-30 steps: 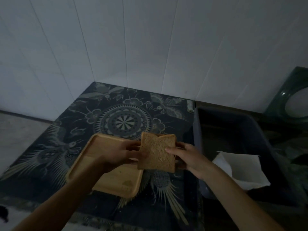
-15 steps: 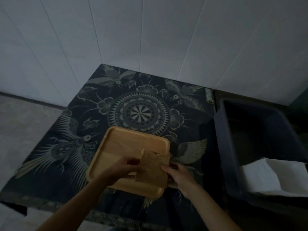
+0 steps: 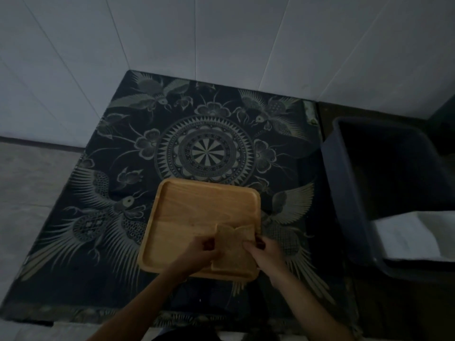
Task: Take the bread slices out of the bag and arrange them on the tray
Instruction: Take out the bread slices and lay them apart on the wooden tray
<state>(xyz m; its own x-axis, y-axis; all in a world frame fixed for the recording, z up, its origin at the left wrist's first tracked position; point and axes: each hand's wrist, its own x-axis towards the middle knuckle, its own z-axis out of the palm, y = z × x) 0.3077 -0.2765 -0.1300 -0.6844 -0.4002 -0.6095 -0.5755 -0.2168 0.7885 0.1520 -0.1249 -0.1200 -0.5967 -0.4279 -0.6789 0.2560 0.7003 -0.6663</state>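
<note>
A square wooden tray lies on a dark patterned cloth. A brown bread slice sits low over the tray's near right corner, held from both sides. My left hand pinches its left edge. On the slice's right edge my right hand has its fingers. I cannot tell whether the slice rests flat on the tray. The rest of the tray is bare wood. A white bag lies in the bin at the right.
The dark cloth with birds and a round medallion covers the table, which stands against a white tiled wall. A dark plastic bin stands right of the table. Grey floor shows at the left.
Both hands have lowered the bread slice from in front of me down to the tray's near right corner. The camera has tilted down and now shows the whole tray.
</note>
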